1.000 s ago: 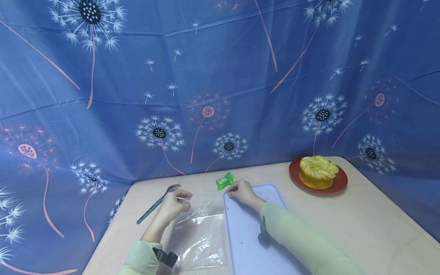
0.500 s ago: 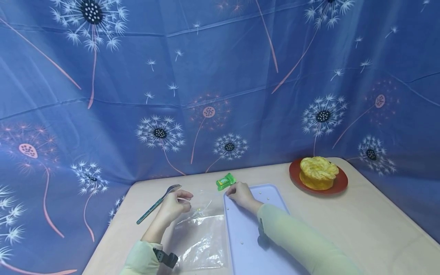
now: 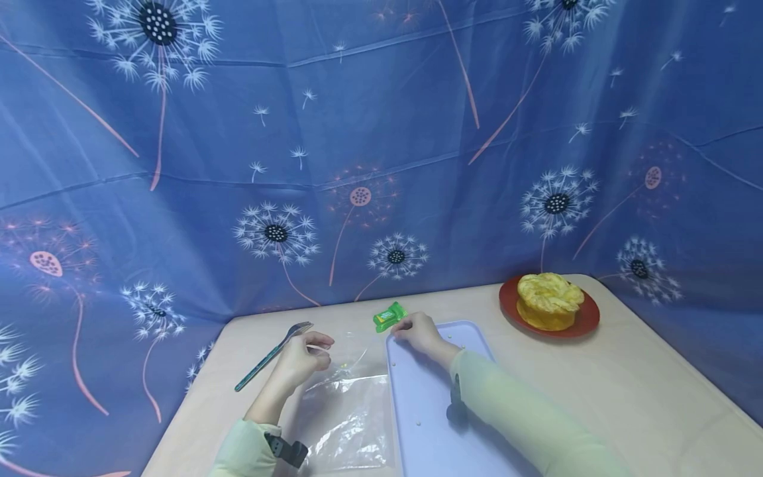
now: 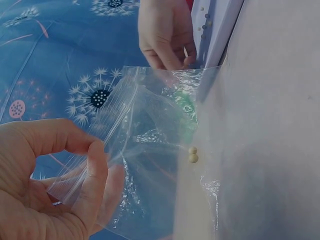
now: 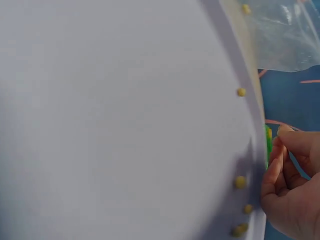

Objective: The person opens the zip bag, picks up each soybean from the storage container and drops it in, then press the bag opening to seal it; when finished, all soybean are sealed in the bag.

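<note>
My left hand pinches the zip edge of a clear plastic bag between thumb and fingers, with its mouth partly spread. Two small soybeans show through the bag. My right hand is at the far left corner of a pale lavender tray, thumb and fingertips drawn together. I cannot tell whether a bean is between them. Several yellow soybeans lie scattered on the tray; one soybean is near its rim in the right wrist view.
A green wrapped packet lies just beyond the tray's corner. Left of my left hand is a fork with a dark green handle. At the back right, a red plate bears a round yellow bread. A blue dandelion-print cloth hangs behind.
The head view shifts very slightly. Both hands stay almost in place, the left still pinching the bag and the right at the tray's corner.
</note>
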`<state>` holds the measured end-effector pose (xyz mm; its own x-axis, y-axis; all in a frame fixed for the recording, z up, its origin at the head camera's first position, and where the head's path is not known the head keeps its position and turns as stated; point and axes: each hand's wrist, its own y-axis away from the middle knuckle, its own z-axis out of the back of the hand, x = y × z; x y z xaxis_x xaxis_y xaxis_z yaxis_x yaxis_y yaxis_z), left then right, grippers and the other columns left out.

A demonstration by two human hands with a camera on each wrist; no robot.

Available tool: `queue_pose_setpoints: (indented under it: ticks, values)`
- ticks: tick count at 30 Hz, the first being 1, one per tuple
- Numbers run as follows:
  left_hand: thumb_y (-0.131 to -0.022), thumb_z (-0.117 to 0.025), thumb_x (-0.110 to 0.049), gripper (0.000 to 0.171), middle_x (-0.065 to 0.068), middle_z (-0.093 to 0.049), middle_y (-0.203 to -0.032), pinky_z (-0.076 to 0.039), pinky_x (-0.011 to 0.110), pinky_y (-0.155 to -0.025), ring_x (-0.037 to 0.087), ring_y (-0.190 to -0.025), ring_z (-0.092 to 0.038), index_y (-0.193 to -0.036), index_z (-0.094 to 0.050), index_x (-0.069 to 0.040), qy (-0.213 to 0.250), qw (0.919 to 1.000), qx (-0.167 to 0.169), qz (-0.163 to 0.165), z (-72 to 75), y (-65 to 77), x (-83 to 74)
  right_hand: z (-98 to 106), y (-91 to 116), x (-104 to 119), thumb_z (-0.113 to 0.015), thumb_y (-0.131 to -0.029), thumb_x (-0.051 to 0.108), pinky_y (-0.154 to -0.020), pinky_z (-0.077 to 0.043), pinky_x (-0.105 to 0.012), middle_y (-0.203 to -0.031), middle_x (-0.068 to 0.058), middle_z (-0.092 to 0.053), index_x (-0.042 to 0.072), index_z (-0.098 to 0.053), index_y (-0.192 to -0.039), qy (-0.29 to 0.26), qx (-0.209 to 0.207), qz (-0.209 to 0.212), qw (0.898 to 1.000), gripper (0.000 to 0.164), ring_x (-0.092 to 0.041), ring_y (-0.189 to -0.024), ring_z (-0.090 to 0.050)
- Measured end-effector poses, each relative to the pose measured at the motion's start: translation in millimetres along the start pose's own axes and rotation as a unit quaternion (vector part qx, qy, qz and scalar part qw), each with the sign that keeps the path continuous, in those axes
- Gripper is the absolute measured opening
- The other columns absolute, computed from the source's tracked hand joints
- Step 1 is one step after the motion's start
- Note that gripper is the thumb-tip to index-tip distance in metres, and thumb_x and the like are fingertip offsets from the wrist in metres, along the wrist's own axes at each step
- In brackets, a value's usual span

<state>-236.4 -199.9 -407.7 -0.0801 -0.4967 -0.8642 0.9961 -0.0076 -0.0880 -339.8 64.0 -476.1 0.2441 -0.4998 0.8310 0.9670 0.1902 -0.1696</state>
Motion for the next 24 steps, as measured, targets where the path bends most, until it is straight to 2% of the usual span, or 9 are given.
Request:
queue_pose_setpoints:
  ticks: [2, 5, 14, 21, 24]
  values:
    - [-0.066, -0.063, 0.01, 0.041, 0.006, -0.069, -0.091, -0.059, 0.034, -0.068, 0.018, -0.077, -0.066, -0.105, -0.073, 0.001, 0.002, 1.0, 0.001, -0.002, -0.5, -0.3, -0.3, 3, -1, 5, -0.077, -0.086, 0.003, -0.078, -0.058, -0.036, -0.086, -0.003, -0.074, 0.004, -0.078, -0.09, -0.018, 0.003, -0.015, 1.0, 0.004, -0.021, -0.082, -0.067]
    - [-0.066, -0.064, 0.01, 0.041, 0.006, -0.069, -0.091, -0.06, 0.034, -0.068, 0.018, -0.078, -0.066, -0.105, -0.073, 0.001, 0.004, 1.0, 0.002, -0.004, -1.1, -0.5, -0.7, 5, -2, 12, -0.077, -0.086, 0.004, -0.071, -0.056, -0.029, -0.087, -0.002, -0.074, 0.004, -0.078, -0.091, -0.032, 0.004, -0.018, 0.999, 0.005, -0.018, -0.08, -0.066]
    - [-0.066, -0.064, 0.01, 0.041, 0.005, -0.069, -0.091, -0.06, 0.034, -0.068, 0.018, -0.079, -0.066, -0.105, -0.073, 0.0, 0.0, 1.0, 0.004, -0.003, -1.7, -0.8, -1.1, 8, 4, 48, -0.076, -0.089, 0.006, -0.083, -0.057, -0.032, -0.097, -0.005, -0.075, 0.004, -0.078, -0.095, -0.082, 0.039, 0.044, 0.995, 0.007, -0.02, -0.093, -0.069]
    - [-0.067, -0.064, 0.009, 0.041, 0.005, -0.069, -0.092, -0.06, 0.034, -0.069, 0.018, -0.079, -0.066, -0.105, -0.073, 0.0, -0.01, 0.9999, 0.004, 0.001, -2.2, -1.2, -2.1, 3, 12, 73, -0.075, -0.089, 0.006, -0.086, -0.057, -0.028, -0.099, -0.005, -0.077, 0.004, -0.079, -0.098, -0.096, 0.08, 0.102, 0.987, 0.01, -0.016, -0.094, -0.071]
    - [-0.067, -0.065, 0.009, 0.041, 0.006, -0.069, -0.094, -0.06, 0.034, -0.069, 0.018, -0.079, -0.067, -0.106, -0.073, 0.0, -0.008, 1.0, 0.004, 0.0, -2.6, -1.4, -2.5, -1, 15, 78, -0.075, -0.088, 0.004, -0.084, -0.056, -0.027, -0.097, -0.004, -0.077, 0.005, -0.08, -0.096, -0.083, 0.094, 0.131, 0.984, 0.008, -0.014, -0.09, -0.071]
